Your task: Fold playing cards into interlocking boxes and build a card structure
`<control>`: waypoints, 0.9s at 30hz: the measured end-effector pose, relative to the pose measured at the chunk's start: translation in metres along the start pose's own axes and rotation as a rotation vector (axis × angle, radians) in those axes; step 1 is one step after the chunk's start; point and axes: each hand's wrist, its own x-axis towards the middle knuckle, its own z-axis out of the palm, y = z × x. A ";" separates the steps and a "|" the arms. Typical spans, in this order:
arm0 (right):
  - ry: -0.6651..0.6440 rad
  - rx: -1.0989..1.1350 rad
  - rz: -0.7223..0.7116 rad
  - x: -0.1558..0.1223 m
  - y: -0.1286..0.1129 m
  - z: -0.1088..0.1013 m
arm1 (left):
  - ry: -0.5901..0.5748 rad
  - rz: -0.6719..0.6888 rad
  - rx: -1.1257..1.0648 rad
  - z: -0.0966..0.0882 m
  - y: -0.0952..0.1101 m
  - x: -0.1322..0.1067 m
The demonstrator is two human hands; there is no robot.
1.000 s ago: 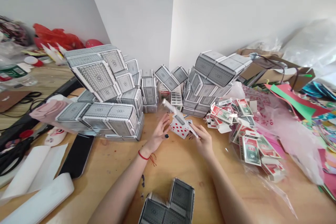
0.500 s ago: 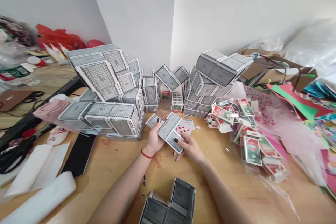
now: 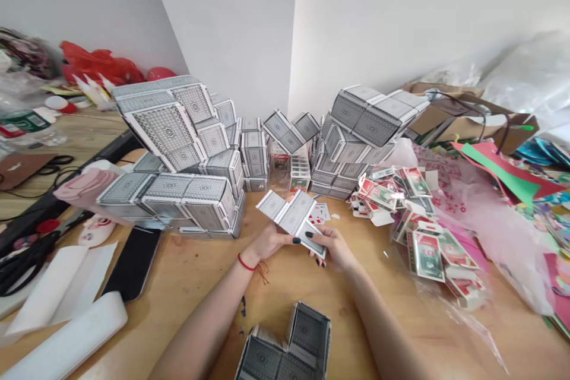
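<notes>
Both my hands meet over the middle of the wooden table (image 3: 200, 279). My left hand (image 3: 269, 242), with a red string at the wrist, and my right hand (image 3: 333, 247) are closed on a fan of grey-backed playing cards (image 3: 291, 217), thumbs pressed on top. Beyond the fan a few face-up red cards (image 3: 321, 212) lie on the wood. A folded block of grey card backs (image 3: 289, 350) sits near the table's front edge between my forearms.
Tall structures of grey card blocks stand at the left (image 3: 178, 148) and back centre-right (image 3: 365, 124). Red and green card boxes (image 3: 418, 219) lie in clear plastic at the right. A black phone (image 3: 133, 261), white paper rolls (image 3: 66, 320) and scissors (image 3: 27, 255) lie left.
A second ago my hands were apart over red face-up cards with one card in the air. They have since come together on a fan of grey-backed cards, now raised a little.
</notes>
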 end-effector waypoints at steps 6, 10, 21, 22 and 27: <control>-0.010 0.052 0.053 -0.001 -0.001 -0.001 | 0.082 0.120 0.205 -0.002 0.001 0.001; -0.046 0.012 0.115 -0.002 -0.004 -0.011 | 0.133 0.169 0.248 -0.006 -0.002 0.002; -0.129 -0.068 0.159 -0.002 -0.003 -0.033 | 0.189 0.159 0.230 -0.014 -0.012 0.001; -0.133 -0.082 0.167 -0.002 -0.003 -0.035 | 0.188 0.156 0.240 -0.014 -0.011 0.001; -0.128 -0.134 0.191 -0.005 -0.008 -0.040 | 0.179 0.169 0.279 -0.010 -0.010 0.000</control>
